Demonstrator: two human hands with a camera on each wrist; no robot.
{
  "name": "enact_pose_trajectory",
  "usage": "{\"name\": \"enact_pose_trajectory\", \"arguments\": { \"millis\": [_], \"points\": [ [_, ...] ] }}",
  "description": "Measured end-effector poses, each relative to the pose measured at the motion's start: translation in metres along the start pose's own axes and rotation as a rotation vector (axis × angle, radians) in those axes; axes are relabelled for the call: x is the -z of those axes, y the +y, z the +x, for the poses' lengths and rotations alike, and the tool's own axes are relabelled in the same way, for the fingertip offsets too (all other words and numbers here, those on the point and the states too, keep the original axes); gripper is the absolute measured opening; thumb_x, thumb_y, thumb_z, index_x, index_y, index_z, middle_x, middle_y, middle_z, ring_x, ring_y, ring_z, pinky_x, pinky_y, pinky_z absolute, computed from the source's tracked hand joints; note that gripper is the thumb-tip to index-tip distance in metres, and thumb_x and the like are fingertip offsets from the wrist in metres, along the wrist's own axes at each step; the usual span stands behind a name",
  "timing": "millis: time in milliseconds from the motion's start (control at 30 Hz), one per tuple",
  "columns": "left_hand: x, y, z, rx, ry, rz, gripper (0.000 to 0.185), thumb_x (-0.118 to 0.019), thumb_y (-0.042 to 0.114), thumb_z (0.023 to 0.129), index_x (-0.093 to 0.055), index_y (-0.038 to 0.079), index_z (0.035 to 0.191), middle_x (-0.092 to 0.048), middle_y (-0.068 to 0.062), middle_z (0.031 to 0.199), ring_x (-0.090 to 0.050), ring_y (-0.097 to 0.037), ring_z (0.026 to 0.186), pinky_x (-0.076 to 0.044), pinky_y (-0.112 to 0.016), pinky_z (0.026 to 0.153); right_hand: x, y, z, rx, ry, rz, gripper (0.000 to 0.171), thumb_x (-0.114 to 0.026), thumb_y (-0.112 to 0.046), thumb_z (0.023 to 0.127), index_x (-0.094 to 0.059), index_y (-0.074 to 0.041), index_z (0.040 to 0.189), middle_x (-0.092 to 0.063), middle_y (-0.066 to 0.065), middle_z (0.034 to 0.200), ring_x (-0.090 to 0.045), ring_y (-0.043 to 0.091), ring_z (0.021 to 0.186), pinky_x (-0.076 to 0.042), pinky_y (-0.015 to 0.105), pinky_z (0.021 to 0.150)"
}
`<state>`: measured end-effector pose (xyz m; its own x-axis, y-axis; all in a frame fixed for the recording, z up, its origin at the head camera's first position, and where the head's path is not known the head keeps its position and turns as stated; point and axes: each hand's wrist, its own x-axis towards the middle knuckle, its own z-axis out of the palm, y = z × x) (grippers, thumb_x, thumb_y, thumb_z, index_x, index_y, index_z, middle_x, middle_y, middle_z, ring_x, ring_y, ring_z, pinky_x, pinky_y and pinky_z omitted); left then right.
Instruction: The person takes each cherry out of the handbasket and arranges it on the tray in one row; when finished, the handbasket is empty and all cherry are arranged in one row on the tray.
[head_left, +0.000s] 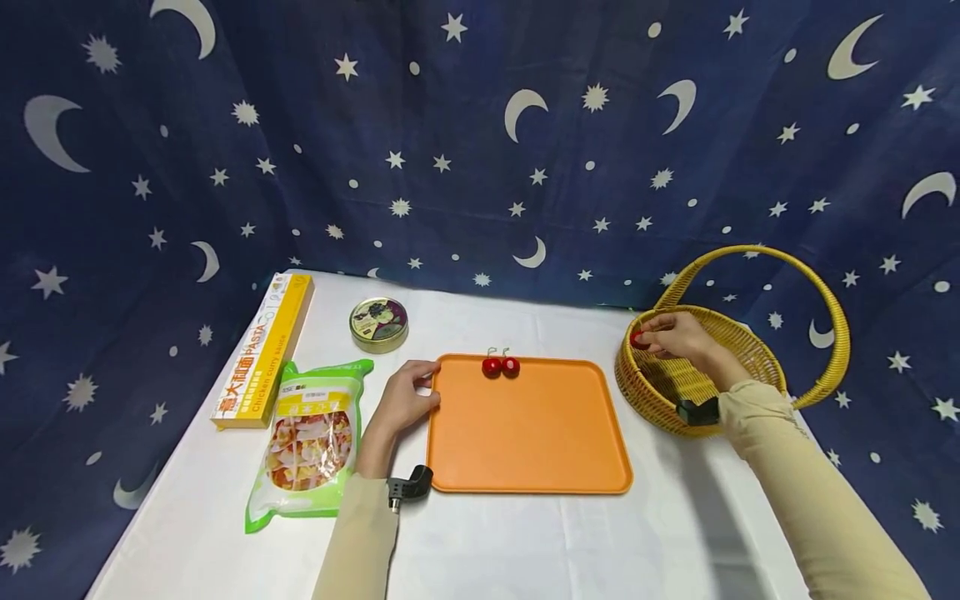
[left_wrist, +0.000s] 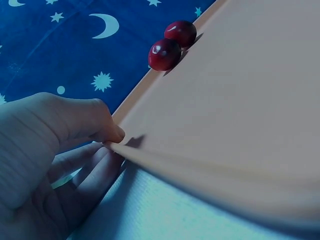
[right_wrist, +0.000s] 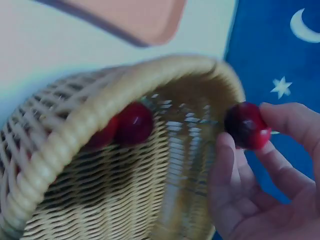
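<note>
My right hand [head_left: 681,337] pinches a red cherry [right_wrist: 247,126] between thumb and fingertips, at the rim of the yellow wicker basket [head_left: 633,387]. Inside that basket, the right wrist view shows more red cherries [right_wrist: 134,125] against the wall. At the upper left corner of the orange tray [head_left: 525,433], my left hand [head_left: 401,402] pinches the edge, thumb on top and fingers underneath. Two red cherries [head_left: 501,367] with thin stems lie side by side along the tray's far edge.
Left of the tray lies a green bag [head_left: 311,446] with a food picture. Beyond it are a yellow pasta box [head_left: 266,350] and a round tin [head_left: 378,325]. The basket's tall handle [head_left: 836,333] arches up at the right. A starry blue cloth [head_left: 480,167] hangs behind the white table.
</note>
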<state>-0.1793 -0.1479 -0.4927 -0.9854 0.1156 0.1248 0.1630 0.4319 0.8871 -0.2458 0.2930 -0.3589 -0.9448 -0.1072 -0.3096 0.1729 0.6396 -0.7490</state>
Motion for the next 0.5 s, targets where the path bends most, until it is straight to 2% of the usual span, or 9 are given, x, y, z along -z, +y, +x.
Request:
{"name": "enact_pose_trajectory", "arguments": {
  "millis": [100,233,400,500],
  "points": [
    [0.001,-0.003,0.000,0.001,-0.003,0.008,0.051,-0.068,-0.005,0.074,-0.064,-0.005,0.125,-0.061,-0.017,0.123,-0.062,-0.027,0.098,-0.051,-0.040,0.089,-0.007,-0.011,-0.001,0.033,0.032,0.004,0.043,-0.064,-0.012,0.095,-0.053,0.016,0.125,-0.068,0.007,0.095,-0.066,0.013,0.074,-0.057,0.026,0.070],
    [0.001,-0.003,0.000,0.008,-0.005,0.005,0.051,-0.068,-0.005,0.074,-0.064,-0.005,0.125,-0.060,-0.017,0.123,-0.062,-0.027,0.098,-0.051,-0.041,0.089,-0.024,-0.026,0.001,0.092,0.020,0.009,0.041,-0.065,-0.011,0.094,-0.054,0.016,0.124,-0.069,0.018,0.099,-0.067,0.014,0.074,-0.058,0.027,0.071],
    [0.000,-0.003,0.001,0.021,-0.006,0.002,0.052,-0.068,-0.005,0.074,-0.064,-0.005,0.125,-0.060,-0.017,0.124,-0.063,-0.026,0.098,-0.052,-0.039,0.088,-0.059,-0.037,0.009,0.139,-0.019,0.022,0.034,-0.065,-0.006,0.092,-0.056,0.014,0.117,-0.070,0.018,0.090,-0.064,0.010,0.067,-0.056,0.027,0.065],
    [-0.002,-0.003,0.001,0.009,0.000,0.000,0.052,-0.068,-0.006,0.073,-0.064,-0.005,0.124,-0.060,-0.017,0.122,-0.063,-0.027,0.096,-0.052,-0.039,0.086,-0.085,-0.037,0.015,0.157,-0.032,0.039,0.029,-0.066,-0.004,0.089,-0.059,0.014,0.110,-0.069,0.019,0.087,-0.065,0.014,0.065,-0.056,0.027,0.062]
  ]
}}
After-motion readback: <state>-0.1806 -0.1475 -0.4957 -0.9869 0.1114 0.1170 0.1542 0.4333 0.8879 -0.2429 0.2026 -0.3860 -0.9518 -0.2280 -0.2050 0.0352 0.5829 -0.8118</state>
